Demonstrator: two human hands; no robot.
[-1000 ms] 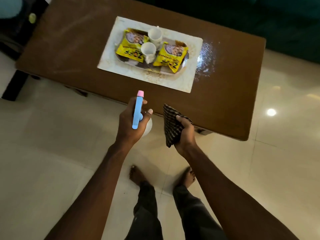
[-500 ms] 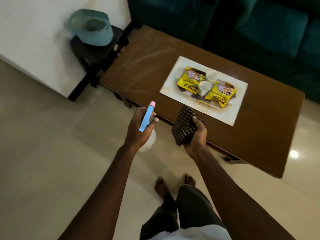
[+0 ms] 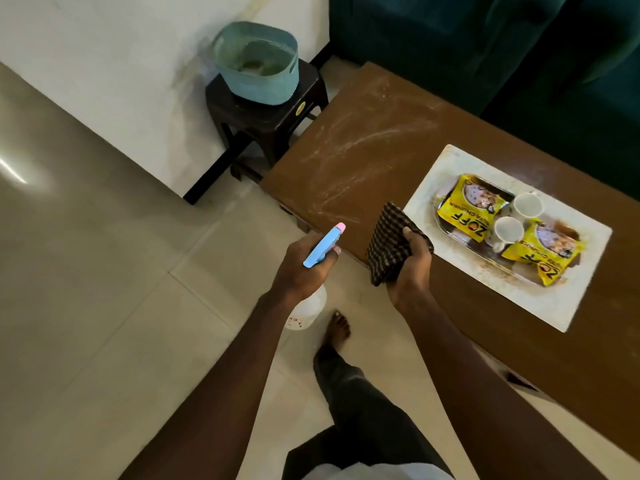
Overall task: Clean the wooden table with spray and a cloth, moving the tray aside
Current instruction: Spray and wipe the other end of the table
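— What is biggest here?
— The pale tiled floor. Next comes a dark teal sofa along the far side of the brown wooden counter. The counter's bare left part is streaked with whitish smears.
— And beside it?
— A dark stool stands at its left end, carrying a light blue tub.
— Where is the tray?
— The clear tray sits on a white mat on the counter's right part. It holds two yellow packets and two white cups.
— The hands?
— The right hand grips a folded checked cloth over the counter's near edge, just beside the mat's corner. The left hand is wrapped round a spray bottle with a blue head. Its pink nozzle points toward the counter, and the bottle is held over the floor near the counter's edge.
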